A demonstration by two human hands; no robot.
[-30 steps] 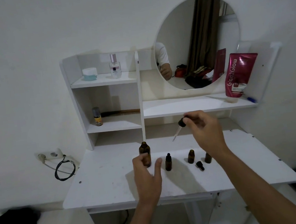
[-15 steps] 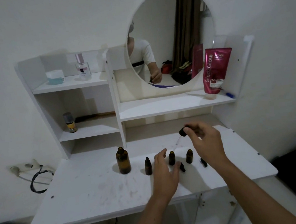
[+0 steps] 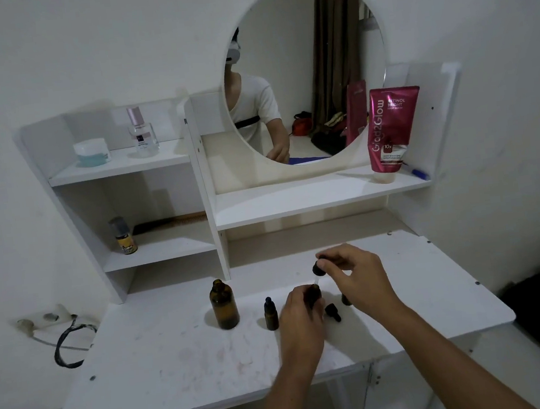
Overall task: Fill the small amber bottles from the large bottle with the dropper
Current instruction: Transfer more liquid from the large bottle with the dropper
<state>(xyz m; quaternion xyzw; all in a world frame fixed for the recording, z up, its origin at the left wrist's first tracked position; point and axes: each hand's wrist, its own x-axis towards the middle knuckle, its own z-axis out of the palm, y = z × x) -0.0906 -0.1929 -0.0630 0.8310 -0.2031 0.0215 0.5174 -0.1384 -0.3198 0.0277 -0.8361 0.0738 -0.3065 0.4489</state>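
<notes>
While our left hand grips 1 small amber bottle on the white worktop, our right hand pinches the black bulb of the dropper just above that bottle, with the glass tip pointing down at its open mouth. We cannot tell if the tip is already inside the mouth. The large bottle stands upright and uncapped to the left, well apart from both hands. Between it and our left hand stands a second small bottle with its black cap on. A loose black dropper cap lies on the worktop just right of our left hand, and behind it a third small bottle is mostly hidden by our right hand. On the shelf under the round mirror a pink tube stands on its cap
</notes>
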